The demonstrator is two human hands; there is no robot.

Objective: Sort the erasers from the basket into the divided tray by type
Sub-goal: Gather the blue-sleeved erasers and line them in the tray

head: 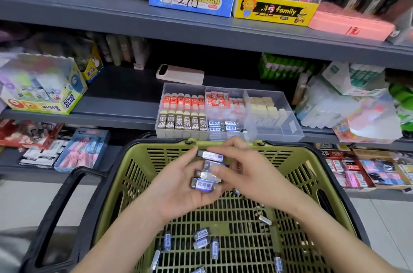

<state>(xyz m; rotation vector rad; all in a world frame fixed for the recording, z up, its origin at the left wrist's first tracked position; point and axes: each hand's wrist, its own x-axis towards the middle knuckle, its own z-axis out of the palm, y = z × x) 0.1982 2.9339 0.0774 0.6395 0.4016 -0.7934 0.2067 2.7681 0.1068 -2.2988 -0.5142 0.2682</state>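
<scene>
**Four erasers in a row between both hands**

Four blue-sleeved erasers [206, 174] lie side by side across my left hand [176, 190], which is cupped palm up with its fingers curled round their left ends. My right hand [252, 174] closes on the same row from the other side: the thumb is on the second eraser from the far end and the fingers are bent over the farthest one. Each eraser has its long axis running left to right, and the row runs away from me, above the far half of the green basket [134, 172].

About eight loose erasers [201, 233] of the same kind lie on the basket floor, pointing every way.

On the shelf just beyond the basket, the divided tray [290, 129] holds six orange erasers [183, 100] upright at the back left and six brown 2B erasers [183, 121] upright in front of them. Four blue ones [224, 126] lie flat in the front middle compartment.
</scene>
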